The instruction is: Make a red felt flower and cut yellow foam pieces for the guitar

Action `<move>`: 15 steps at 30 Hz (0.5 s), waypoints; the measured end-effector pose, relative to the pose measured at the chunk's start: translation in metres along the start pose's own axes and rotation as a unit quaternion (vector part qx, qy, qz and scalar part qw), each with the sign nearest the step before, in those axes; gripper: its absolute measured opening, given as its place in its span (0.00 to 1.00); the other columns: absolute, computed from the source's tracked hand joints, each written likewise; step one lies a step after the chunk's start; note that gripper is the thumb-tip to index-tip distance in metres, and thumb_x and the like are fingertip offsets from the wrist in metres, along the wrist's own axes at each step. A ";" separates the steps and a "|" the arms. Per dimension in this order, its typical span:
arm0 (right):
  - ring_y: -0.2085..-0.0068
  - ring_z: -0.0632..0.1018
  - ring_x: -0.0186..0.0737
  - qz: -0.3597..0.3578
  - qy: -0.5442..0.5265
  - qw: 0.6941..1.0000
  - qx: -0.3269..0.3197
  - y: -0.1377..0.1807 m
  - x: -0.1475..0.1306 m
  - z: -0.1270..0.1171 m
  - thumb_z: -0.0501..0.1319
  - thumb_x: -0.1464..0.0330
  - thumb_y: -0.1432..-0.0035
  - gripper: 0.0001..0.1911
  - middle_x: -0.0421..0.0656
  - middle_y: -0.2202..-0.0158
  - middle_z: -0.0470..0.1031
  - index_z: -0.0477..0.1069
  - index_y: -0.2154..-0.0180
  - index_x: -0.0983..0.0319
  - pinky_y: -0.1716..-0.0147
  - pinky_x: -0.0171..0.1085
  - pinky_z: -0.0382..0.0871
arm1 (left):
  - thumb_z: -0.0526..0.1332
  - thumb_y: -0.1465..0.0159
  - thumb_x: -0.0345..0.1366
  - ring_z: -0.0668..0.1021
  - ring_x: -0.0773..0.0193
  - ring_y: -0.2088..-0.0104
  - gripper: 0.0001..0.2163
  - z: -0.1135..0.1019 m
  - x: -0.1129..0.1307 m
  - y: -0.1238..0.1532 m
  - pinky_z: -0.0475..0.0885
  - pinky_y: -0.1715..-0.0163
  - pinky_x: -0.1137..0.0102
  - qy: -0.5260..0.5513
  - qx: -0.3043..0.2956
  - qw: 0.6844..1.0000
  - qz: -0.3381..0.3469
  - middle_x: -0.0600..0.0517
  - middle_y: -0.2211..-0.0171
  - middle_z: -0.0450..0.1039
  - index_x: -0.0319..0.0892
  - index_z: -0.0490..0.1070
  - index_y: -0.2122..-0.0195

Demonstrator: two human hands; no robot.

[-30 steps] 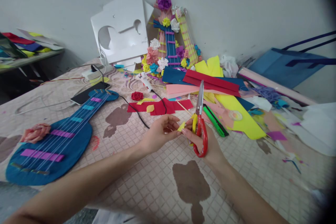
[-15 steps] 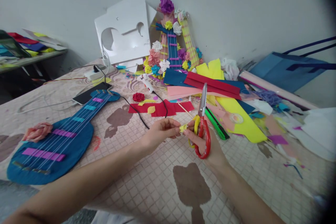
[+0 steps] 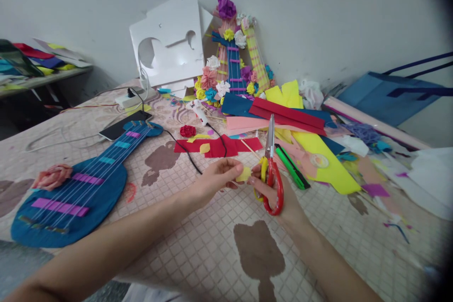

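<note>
Between thumb and fingers, my left hand [image 3: 220, 174] pinches a small piece of yellow paper [image 3: 243, 174]. My right hand [image 3: 274, 193] is closed around scissors [image 3: 272, 160] with red and yellow handles, their blades together and pointing away from me. The right fingertips are at the paper's right edge; whether they grip it is unclear. Red paper strips [image 3: 233, 146] lie just beyond my hands, with a yellow leaf-shaped piece [image 3: 204, 148] on them. A red paper flower [image 3: 187, 130] sits behind the strips. The green utility knife [image 3: 292, 167] rests right of the scissors.
A blue toy guitar [image 3: 106, 170] with a pink flower lies at left. Behind the strips is a white glue gun [image 3: 198, 112], its black cord crossing the table. Coloured paper sheets [image 3: 318, 151] cover the right side. Decorated guitars [image 3: 233, 63] lean against the wall.
The yellow paper now shows a flatter, broader face between my hands. The scissors have tilted slightly left at the tip. Both hands stay in nearly the same place.
</note>
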State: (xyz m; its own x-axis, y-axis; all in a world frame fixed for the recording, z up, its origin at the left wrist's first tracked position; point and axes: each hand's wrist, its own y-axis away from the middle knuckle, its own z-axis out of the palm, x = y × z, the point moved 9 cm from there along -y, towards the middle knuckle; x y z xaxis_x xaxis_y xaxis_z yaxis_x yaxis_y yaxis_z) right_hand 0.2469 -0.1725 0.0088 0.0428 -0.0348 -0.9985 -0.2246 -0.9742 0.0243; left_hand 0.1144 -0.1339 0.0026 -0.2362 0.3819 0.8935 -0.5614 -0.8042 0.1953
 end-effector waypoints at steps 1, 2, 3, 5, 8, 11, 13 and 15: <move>0.79 0.68 0.30 0.001 -0.002 1.000 -0.012 0.000 -0.001 0.002 0.69 0.61 0.54 0.16 0.36 0.75 0.71 0.68 0.65 0.60 0.82 0.31 0.62 | 0.70 0.48 0.44 0.76 0.67 0.68 0.19 -0.001 0.002 0.000 0.69 0.69 0.72 -0.014 0.004 1.000 0.005 0.50 0.66 0.73 0.38 0.70 0.60; 0.80 0.68 0.30 0.004 -0.004 1.000 -0.025 0.001 -0.001 0.005 0.69 0.61 0.54 0.16 0.36 0.75 0.71 0.68 0.65 0.60 0.82 0.31 0.62 | 0.71 0.49 0.43 0.75 0.68 0.68 0.20 -0.003 0.003 0.000 0.69 0.69 0.72 -0.020 0.012 1.000 0.008 0.51 0.67 0.73 0.38 0.70 0.60; 0.80 0.67 0.29 0.009 -0.004 0.999 -0.036 0.001 -0.001 0.007 0.68 0.62 0.54 0.15 0.36 0.75 0.70 0.67 0.65 0.60 0.82 0.31 0.61 | 0.72 0.50 0.42 0.75 0.69 0.69 0.20 -0.005 0.003 0.000 0.68 0.70 0.73 -0.020 0.020 1.000 0.011 0.52 0.68 0.72 0.38 0.70 0.61; 0.81 0.66 0.29 0.021 -0.006 0.999 -0.047 0.002 -0.001 0.009 0.68 0.62 0.54 0.16 0.35 0.76 0.70 0.66 0.66 0.59 0.83 0.32 0.60 | 0.72 0.51 0.41 0.74 0.71 0.71 0.18 -0.008 0.005 -0.002 0.67 0.71 0.74 -0.014 0.028 0.999 0.014 0.53 0.70 0.71 0.38 0.71 0.64; 0.81 0.67 0.30 0.023 -0.002 0.999 -0.037 0.001 -0.001 0.006 0.69 0.61 0.54 0.17 0.35 0.76 0.71 0.66 0.65 0.59 0.83 0.32 0.60 | 0.72 0.51 0.40 0.72 0.72 0.73 0.16 -0.010 0.006 -0.003 0.65 0.73 0.75 -0.012 0.027 1.000 0.012 0.54 0.72 0.71 0.37 0.72 0.66; 0.82 0.66 0.30 0.013 -0.003 1.000 -0.008 -0.001 -0.001 -0.002 0.68 0.59 0.54 0.18 0.35 0.77 0.71 0.66 0.64 0.59 0.84 0.32 0.60 | 0.72 0.51 0.40 0.72 0.72 0.73 0.16 -0.009 0.007 -0.002 0.65 0.73 0.75 -0.022 0.026 0.999 0.010 0.54 0.72 0.71 0.38 0.72 0.66; 0.82 0.66 0.30 0.001 -0.005 1.000 0.003 -0.002 -0.001 -0.004 0.68 0.58 0.52 0.17 0.34 0.79 0.68 0.66 0.64 0.59 0.85 0.32 0.60 | 0.71 0.50 0.40 0.72 0.72 0.73 0.15 -0.009 0.008 -0.001 0.66 0.73 0.75 -0.032 0.030 0.999 0.015 0.53 0.72 0.71 0.38 0.71 0.66; 0.83 0.66 0.31 -0.010 -0.009 1.000 -0.003 -0.002 -0.001 -0.002 0.67 0.57 0.50 0.17 0.33 0.80 0.66 0.67 0.64 0.59 0.85 0.32 0.60 | 0.70 0.50 0.40 0.72 0.72 0.73 0.14 -0.010 0.011 0.000 0.65 0.73 0.75 -0.047 0.039 0.998 0.031 0.54 0.73 0.71 0.38 0.71 0.66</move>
State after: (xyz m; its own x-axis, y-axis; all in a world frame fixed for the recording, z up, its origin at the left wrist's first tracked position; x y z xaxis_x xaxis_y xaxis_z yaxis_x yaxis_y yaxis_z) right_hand 0.2494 -0.1710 0.0095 0.0292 -0.0117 -0.9995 -0.2182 -0.9759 0.0051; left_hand 0.1045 -0.1253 0.0081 -0.1914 0.2899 0.9377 -0.4837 -0.8592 0.1669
